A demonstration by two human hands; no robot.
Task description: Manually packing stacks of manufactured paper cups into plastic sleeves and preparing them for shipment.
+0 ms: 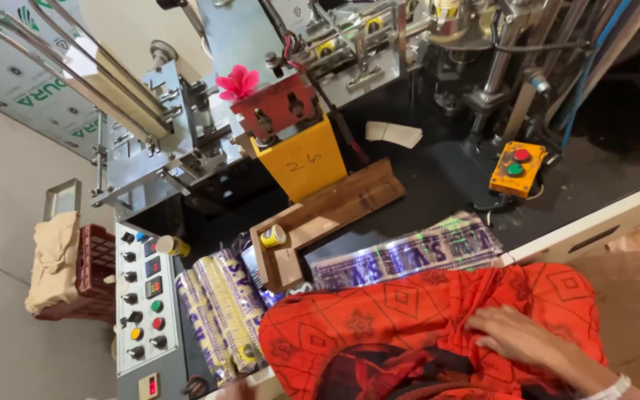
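My right hand (pixel 514 338) lies flat on orange-red patterned cloth (pixel 379 326) at the bottom right. Its fingers are slightly apart and point left, and it holds nothing. A white bangle (pixel 616 387) is on the wrist. My left hand is out of sight. Just beyond the cloth lies a shiny printed plastic packet (pixel 409 255). To its left, sleeved stacks of paper cups (pixel 220 318) lie side by side. A single small yellow cup (pixel 273 235) stands in a wooden tray (pixel 335 211).
A grey control panel (pixel 146 304) with coloured buttons is at the lower left. Behind it stands a metal machine with a yellow block (pixel 301 159) and a pink flower (pixel 237 81). An orange two-button box (pixel 516 169) sits at the right, and a folded cloth (pixel 53 259) lies on a red crate.
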